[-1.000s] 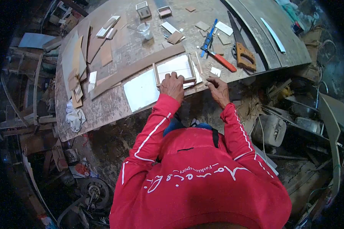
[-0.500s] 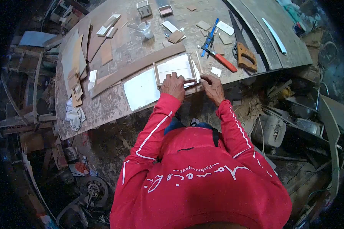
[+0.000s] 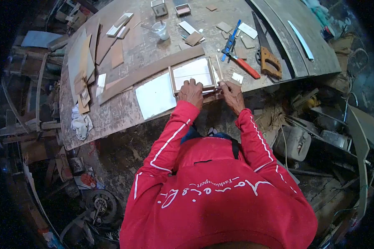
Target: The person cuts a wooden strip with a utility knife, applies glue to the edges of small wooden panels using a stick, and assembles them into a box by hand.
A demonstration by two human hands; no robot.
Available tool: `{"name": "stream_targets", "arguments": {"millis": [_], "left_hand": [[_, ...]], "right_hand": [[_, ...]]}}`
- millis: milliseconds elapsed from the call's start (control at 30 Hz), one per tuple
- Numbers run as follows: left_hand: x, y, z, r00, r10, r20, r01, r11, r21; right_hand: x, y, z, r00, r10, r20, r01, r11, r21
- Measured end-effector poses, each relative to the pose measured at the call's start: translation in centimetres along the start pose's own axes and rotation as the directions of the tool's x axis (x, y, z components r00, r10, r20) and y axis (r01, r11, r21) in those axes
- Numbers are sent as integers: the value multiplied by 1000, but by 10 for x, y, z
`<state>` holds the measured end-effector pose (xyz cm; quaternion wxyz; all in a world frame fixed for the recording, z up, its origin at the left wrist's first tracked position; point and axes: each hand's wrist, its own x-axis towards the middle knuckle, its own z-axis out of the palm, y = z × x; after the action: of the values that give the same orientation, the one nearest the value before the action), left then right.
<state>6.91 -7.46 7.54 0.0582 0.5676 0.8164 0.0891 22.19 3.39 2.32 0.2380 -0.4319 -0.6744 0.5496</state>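
A small rectangular wooden frame [image 3: 172,81], with white showing inside it, lies near the front edge of the workbench. My left hand [image 3: 190,93] is closed over its near side, fingers curled across the rail. Just right of the frame, a thin wooden strip [image 3: 220,68] points away from me. My right hand [image 3: 232,96] pinches at the strip's near end, close to the frame's near right corner; the fingertips partly hide the contact. A white panel [image 3: 153,96] sits left of the frame.
Beyond the frame lies a long brown board [image 3: 147,74]. A blue-and-red clamp [image 3: 237,56] and a handsaw [image 3: 270,62] lie to the right. A plastic cup [image 3: 161,31], small boxes and several offcuts occupy the far side. A rag [image 3: 81,123] hangs at the left edge.
The whole bench view has shifted slightly right. Both hands keep nearly the same places at the frame and strip, with the right fingers a little differently bent.
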Motion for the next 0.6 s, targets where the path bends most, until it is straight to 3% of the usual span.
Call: {"name": "stream_targets", "arguments": {"millis": [167, 367, 600], "left_hand": [[1, -2, 7, 999, 16, -29, -17, 1000, -19], [2, -5, 15, 998, 31, -54, -32, 999, -29], [0, -7, 19, 997, 55, -53, -55, 998, -13]], "right_hand": [[-5, -16, -3, 998, 49, 29, -46, 995, -90], [-7, -16, -1, 1000, -2, -4, 2, 999, -47], [-1, -4, 2, 1000, -17, -1, 17, 990, -138]]}}
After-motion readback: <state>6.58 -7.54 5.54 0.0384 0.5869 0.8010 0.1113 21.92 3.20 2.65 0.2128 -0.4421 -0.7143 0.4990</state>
